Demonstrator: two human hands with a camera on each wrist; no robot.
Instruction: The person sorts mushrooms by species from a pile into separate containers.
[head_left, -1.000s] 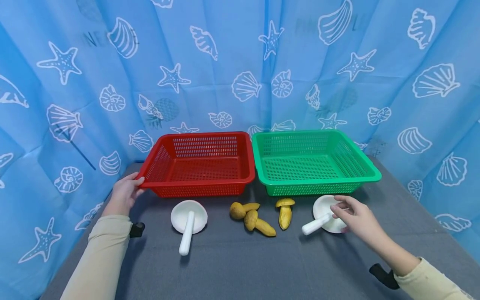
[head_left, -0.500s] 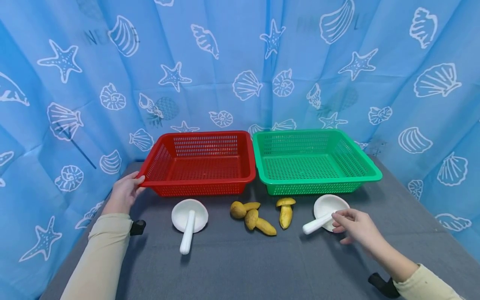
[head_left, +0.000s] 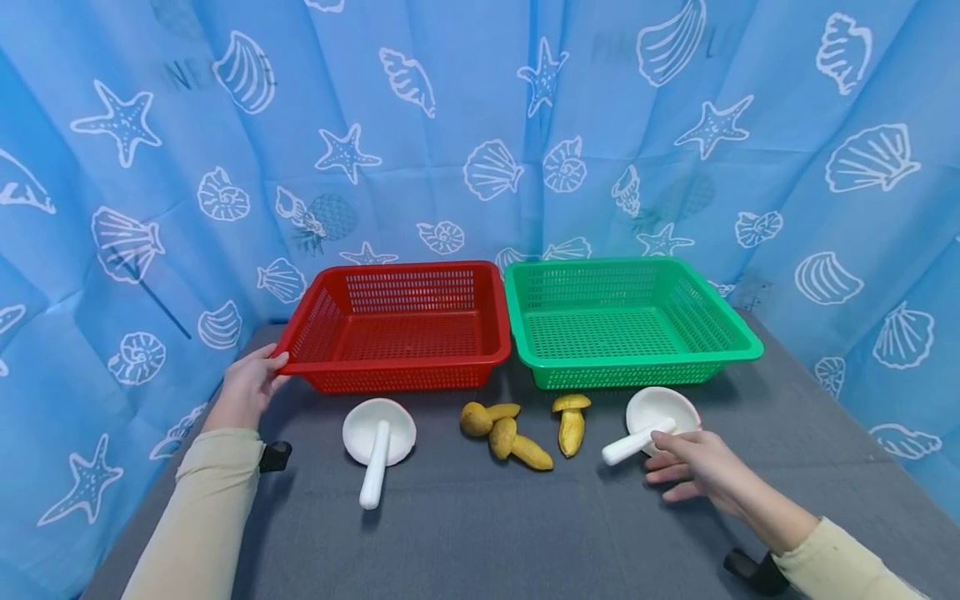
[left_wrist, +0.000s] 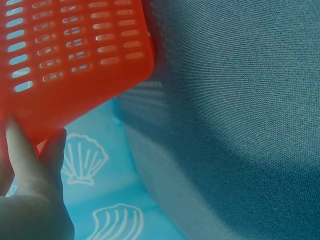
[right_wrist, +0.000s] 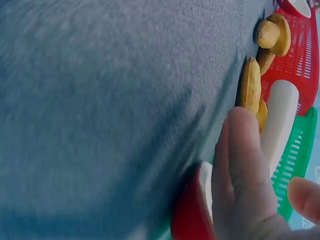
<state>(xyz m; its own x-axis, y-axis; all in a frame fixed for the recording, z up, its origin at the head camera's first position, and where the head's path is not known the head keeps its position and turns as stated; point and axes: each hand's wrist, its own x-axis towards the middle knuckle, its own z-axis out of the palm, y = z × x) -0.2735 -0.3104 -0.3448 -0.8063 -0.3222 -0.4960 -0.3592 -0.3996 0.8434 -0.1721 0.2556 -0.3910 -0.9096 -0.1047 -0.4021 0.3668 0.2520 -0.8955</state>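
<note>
My left hand (head_left: 250, 385) grips the front left corner of the red basket (head_left: 397, 367), its fingers at the rim in the left wrist view. On the right, my right hand (head_left: 705, 468) reaches around the stem of a white-stemmed mushroom (head_left: 660, 402), thumb and fingers apart. That mushroom lies cap down, white underside up; the right wrist view shows the red outside of its cap (right_wrist: 190, 215) and fairly straight fingers beside the white stem (right_wrist: 281, 115). Whether the thumb touches the stem, I cannot tell. A similar mushroom (head_left: 375, 437) lies at the left.
Beside the red basket stands a green basket (head_left: 637, 365). Several yellow-brown mushrooms lie before them: one (head_left: 571, 429) alone and two (head_left: 521, 450) touching each other. A grey cloth (head_left: 487, 533) covers the table; a blue curtain (head_left: 450, 108) hangs behind.
My right hand has come down and slightly left, from over the right mushroom's cap to beside its stem, its fingers spreading below it. My left hand stays on the red basket.
</note>
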